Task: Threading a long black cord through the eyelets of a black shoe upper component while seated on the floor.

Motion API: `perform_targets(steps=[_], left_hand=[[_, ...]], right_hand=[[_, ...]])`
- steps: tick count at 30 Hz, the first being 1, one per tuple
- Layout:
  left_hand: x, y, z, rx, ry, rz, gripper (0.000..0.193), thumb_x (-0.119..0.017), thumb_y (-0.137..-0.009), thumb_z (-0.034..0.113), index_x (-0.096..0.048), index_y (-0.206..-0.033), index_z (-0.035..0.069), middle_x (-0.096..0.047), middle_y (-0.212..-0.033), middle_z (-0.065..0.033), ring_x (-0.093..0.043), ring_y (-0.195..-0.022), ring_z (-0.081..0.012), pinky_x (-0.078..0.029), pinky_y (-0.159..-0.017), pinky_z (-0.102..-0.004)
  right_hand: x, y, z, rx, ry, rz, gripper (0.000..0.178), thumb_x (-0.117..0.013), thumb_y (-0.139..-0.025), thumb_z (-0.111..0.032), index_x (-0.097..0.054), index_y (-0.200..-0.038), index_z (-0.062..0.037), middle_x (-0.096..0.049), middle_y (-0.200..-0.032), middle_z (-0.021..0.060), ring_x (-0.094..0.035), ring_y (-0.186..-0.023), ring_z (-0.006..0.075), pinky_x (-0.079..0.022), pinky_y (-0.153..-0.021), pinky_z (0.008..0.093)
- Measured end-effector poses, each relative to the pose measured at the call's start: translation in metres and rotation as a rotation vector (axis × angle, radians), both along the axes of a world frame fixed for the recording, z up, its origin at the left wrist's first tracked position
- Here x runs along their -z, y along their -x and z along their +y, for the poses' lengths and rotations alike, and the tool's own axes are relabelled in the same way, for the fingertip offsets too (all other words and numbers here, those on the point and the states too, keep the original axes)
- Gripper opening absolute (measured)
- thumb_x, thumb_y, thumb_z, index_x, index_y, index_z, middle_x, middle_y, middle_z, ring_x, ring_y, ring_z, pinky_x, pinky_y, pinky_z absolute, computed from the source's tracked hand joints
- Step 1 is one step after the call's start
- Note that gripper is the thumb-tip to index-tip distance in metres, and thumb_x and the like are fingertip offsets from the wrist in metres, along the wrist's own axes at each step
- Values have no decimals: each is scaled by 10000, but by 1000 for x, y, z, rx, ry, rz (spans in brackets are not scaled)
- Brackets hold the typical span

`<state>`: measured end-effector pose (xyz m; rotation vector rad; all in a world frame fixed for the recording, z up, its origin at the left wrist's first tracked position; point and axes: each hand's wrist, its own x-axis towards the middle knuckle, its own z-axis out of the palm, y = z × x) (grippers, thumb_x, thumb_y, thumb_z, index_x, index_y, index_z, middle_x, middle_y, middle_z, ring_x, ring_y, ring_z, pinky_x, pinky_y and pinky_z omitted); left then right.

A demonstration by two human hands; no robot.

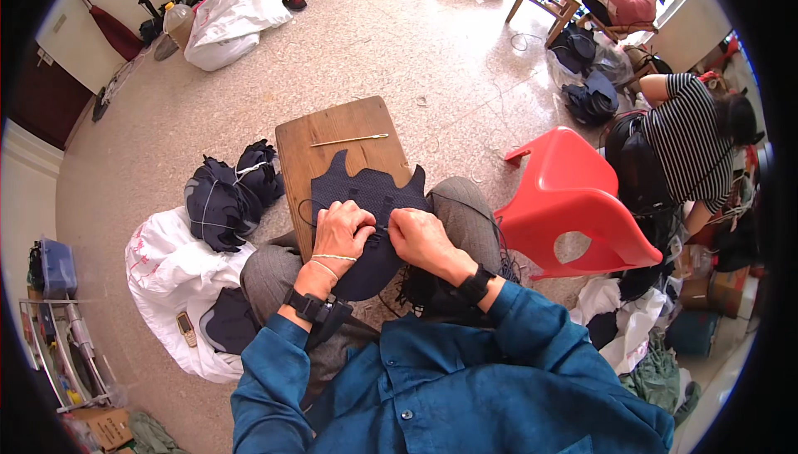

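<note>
A dark navy mesh piece shaped like a flat shoe upper (357, 185) lies partly on a wooden stool (332, 121) and partly over my lap. It has two pointed tips at its far edge and short dark strips across its middle. My left hand (342, 234) is closed on the piece's left side, fingertips bent down near the strips. Just across from it my right hand (420, 236) pinches at the strips; what lies exactly between its fingertips is too small to make out. A thin gold-coloured hooked needle (349, 140) rests on the stool beyond the piece.
Tied bundles of dark pieces (224, 204) lie left of the stool, beside a white sack (166, 271) carrying a keypad phone (186, 329). A red plastic stool (573, 196) stands at my right. Two people sit farther right; another person's feet show at the top.
</note>
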<state>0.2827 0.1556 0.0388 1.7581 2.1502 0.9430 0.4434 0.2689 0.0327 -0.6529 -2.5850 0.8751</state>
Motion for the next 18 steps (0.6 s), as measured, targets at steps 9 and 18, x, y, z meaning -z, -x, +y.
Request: perform_targets(steps=[9, 18], left_hand=[[4, 3, 4, -13, -17, -33, 106, -777, -754, 124, -714, -837, 104, -600, -864, -63, -590, -900, -284, -444, -814, -416], [-4, 7, 8, 87, 31, 38, 77, -723, -791, 80, -663, -840, 76, -575, -884, -92, -595, -899, -309, -451, -797, -414]], right_hand=[[-6, -6, -10, 42, 36, 75, 17, -620, -861, -31, -606, -864, -39, -614, -873, 166, -629, -899, 370, -517, -786, 465], [4, 4, -6, 78, 301, 217, 93, -614, -866, -20, -608, -959, -13, -660, -878, 163, -671, -873, 349, -533, -765, 422]])
